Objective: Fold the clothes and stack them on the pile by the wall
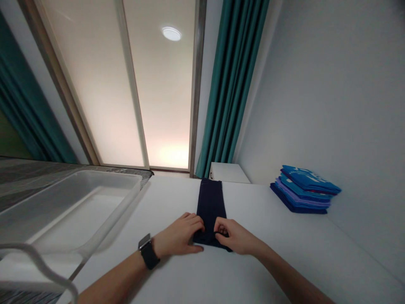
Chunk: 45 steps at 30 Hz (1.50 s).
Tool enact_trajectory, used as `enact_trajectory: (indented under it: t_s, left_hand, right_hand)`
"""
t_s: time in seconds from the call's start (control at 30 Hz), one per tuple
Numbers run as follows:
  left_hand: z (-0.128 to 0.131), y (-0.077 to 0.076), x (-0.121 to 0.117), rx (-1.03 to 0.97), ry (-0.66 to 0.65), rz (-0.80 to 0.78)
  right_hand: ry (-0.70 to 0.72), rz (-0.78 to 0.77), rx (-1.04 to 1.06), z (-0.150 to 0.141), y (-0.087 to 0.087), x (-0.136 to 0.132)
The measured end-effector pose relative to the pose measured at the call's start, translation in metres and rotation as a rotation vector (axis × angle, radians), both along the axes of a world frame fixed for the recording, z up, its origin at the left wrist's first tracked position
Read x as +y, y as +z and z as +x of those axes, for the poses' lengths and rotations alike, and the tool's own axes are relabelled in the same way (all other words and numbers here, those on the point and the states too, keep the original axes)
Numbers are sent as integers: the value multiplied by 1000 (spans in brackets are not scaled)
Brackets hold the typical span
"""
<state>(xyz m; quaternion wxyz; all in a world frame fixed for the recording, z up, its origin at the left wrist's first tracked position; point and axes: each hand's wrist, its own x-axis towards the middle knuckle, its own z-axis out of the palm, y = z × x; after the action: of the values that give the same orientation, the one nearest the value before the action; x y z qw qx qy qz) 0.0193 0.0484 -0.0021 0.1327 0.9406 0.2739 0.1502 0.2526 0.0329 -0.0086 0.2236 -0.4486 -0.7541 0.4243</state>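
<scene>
A dark navy cloth (211, 198), folded into a long narrow strip, lies on the white table, its length running away from me. Its exact kind is not clear. My right hand (236, 236) pinches the near right end of the cloth between thumb and fingers. At the near left edge, my left hand (182, 234) rests with its fingertips on the fabric and its thumb spread apart on the table. A dark-banded watch (148, 252) is on my left wrist.
Folded blue, purple and navy cloths (305, 190) are stacked on the right by the wall. On the left stands a translucent plastic bin (110, 223), with a pale curved tube (41, 264) before it. A small white cabinet (229, 172) sits beyond the table's (253, 274) far edge.
</scene>
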Motion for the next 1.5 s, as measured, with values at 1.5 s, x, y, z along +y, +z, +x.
enact_trajectory:
  t_s: [1.5]
  left_hand:
    - [26,-41,30,-532,492,-359]
  right_hand:
    - [-597,375,-436,2,-27,47]
